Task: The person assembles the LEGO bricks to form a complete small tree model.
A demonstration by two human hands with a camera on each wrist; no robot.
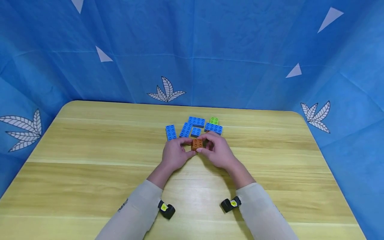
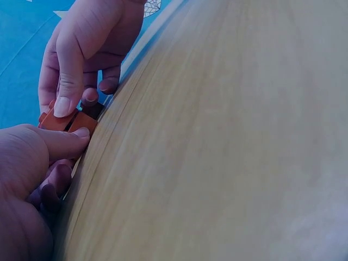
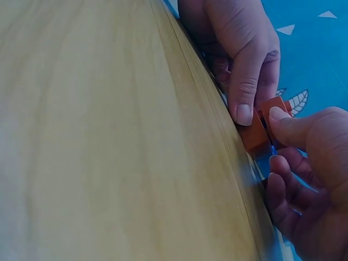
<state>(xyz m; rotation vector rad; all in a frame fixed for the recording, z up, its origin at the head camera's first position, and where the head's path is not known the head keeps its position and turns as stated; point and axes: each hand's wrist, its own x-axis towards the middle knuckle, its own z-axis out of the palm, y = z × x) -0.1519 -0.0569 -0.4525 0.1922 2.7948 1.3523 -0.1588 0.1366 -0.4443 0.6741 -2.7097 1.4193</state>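
Two orange toy building bricks meet between the hands near the table's middle; the studded top of the upper one shows in the head view. My left hand pinches the lower orange brick from the left, thumb on its near side. From the right, my right hand pinches the upper orange brick. A thin dark gap runs between the two bricks in both wrist views. The pair sits close over the tabletop. Parts of both bricks are hidden behind thumbs and fingers.
Just beyond the hands lie several blue bricks, among them a long one, a square one and one at the left. A lime green brick is behind the right-hand blue brick. Blue cloth hangs behind the wooden table.
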